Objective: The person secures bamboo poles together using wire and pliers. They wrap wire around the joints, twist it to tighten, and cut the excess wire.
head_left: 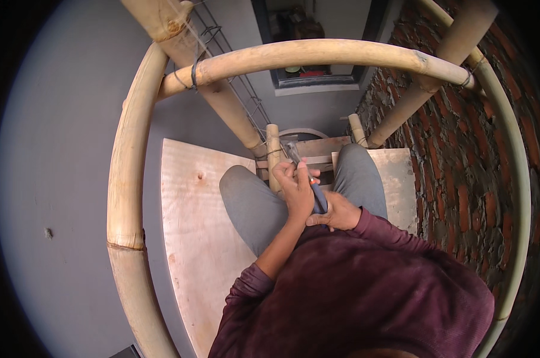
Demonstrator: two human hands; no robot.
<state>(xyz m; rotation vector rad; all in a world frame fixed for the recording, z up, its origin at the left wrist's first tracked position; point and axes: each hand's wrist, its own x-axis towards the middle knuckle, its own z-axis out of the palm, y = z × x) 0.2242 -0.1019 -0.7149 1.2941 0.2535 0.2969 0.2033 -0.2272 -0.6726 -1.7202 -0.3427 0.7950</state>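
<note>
A pair of pliers (319,198) with dark blue and orange handles and a grey metal head slants between my two hands, in front of my lap. My left hand (297,192) is closed, its fingers curled against the pliers just below the head. Lower down, my right hand (341,212) wraps round the handle end, with the palm partly hidden by the handles. Just past the metal head stands a short upright bamboo post (273,149), bound with dark wire. Whether the jaws hold anything is too small to make out.
Bamboo rails (318,52) tied with wire surround me. Plywood boards (192,215) lie to the left and right of my bent knees (252,191). A grey wall (61,167) rises at left, a rough brick wall (461,179) at right. Thin metal rods (237,77) run down near a window.
</note>
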